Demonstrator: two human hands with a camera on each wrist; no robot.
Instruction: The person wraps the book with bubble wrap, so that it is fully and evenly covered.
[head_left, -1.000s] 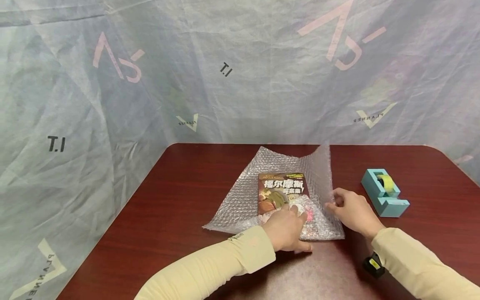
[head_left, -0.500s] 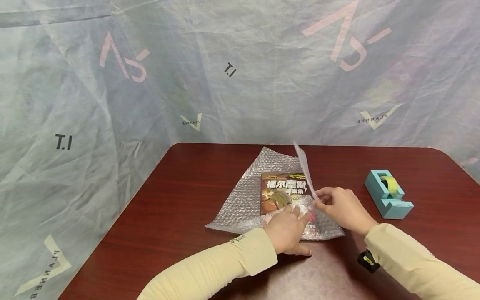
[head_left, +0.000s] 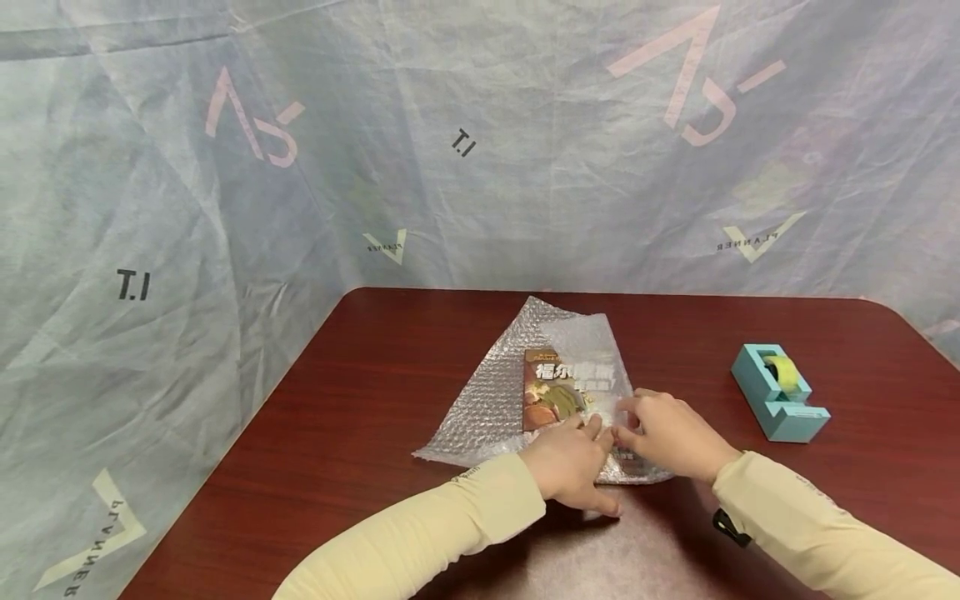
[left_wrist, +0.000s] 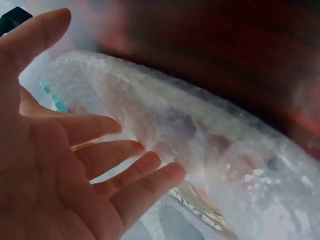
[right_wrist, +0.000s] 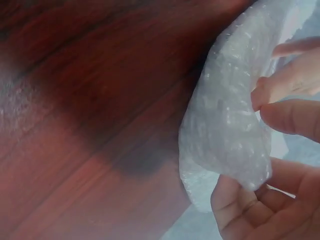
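A book (head_left: 551, 396) with a brown illustrated cover and large white lettering lies on a sheet of bubble wrap (head_left: 480, 400). The near part of the wrap is folded over the book's lower end, and my left hand (head_left: 572, 460) rests on it there with fingers spread. In the left wrist view those fingers (left_wrist: 145, 187) are nearly straight. My right hand (head_left: 671, 433) has its thumb and curled fingers at the wrap's right-hand flap, which now lies over the book's right side. The right wrist view shows the wrap's edge (right_wrist: 225, 115) between thumb and fingers.
A light blue tape dispenser (head_left: 780, 396) with a yellow roll stands right of the wrap on the dark red table (head_left: 360, 375). Grey printed cloth (head_left: 495, 208) hangs behind and at the left. A small black object (head_left: 729, 527) shows by the right cuff.
My right hand has moved left, bringing the right-hand flap of bubble wrap from upright down over the book. My left hand has stayed on the near fold.
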